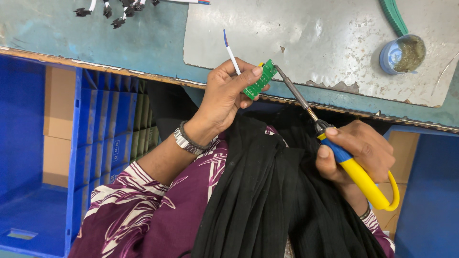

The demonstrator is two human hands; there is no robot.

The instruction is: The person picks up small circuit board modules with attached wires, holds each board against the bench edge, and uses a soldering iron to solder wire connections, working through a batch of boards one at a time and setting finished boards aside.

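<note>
1. We start at the small green circuit board; it sits above the near edge of the workbench, tilted, with a white-and-blue wire rising from behind it toward the bench.
2. Our left hand pinches the board between thumb and fingers, the wire running up behind the fingers; we judge the grip should stay firm and low on the board, so the joint at its upper end remains bare and no fingertip sits near the heat.
3. Our right hand is wrapped around the blue-and-yellow handle of the soldering iron; the tip meets the board's upper end; whether it truly touches the pad we cannot tell.
4. We would brace both wrists against the body or bench edge; a floating board likely smears the joint.
5. The black cloth in our lap lies right under the iron's shaft; we should keep the hot metal off it.
6. Farther out, a round tin rests on the grey metal sheet; black connectors lie at the far edge; a blue crate stands lower left.
</note>
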